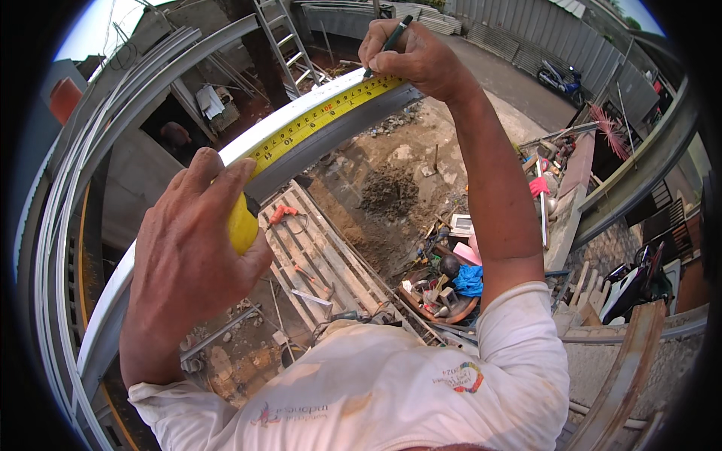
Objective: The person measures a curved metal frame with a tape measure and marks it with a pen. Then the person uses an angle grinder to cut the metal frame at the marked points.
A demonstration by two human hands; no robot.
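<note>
A yellow tape measure is drawn out along a grey metal beam with a white top face (301,107). My left hand (197,222) is closed around its yellow case (243,228), with fingertips resting on the beam. The tape blade (323,113) runs from there up to my right hand (415,62). Between the fingers of that hand is a dark green pen or pencil (396,34), its tip pointing down at the beam by the blade's edge. The blade's far end is hidden beneath my right hand.
Below lie wooden planks (316,252) bearing a red power drill (283,214). A round tub (444,312) holds tools and a blue cloth. A ladder (289,49) leans beyond the beam. Long metal bars (60,248) run down the left, and a motorbike (560,81) stands far right.
</note>
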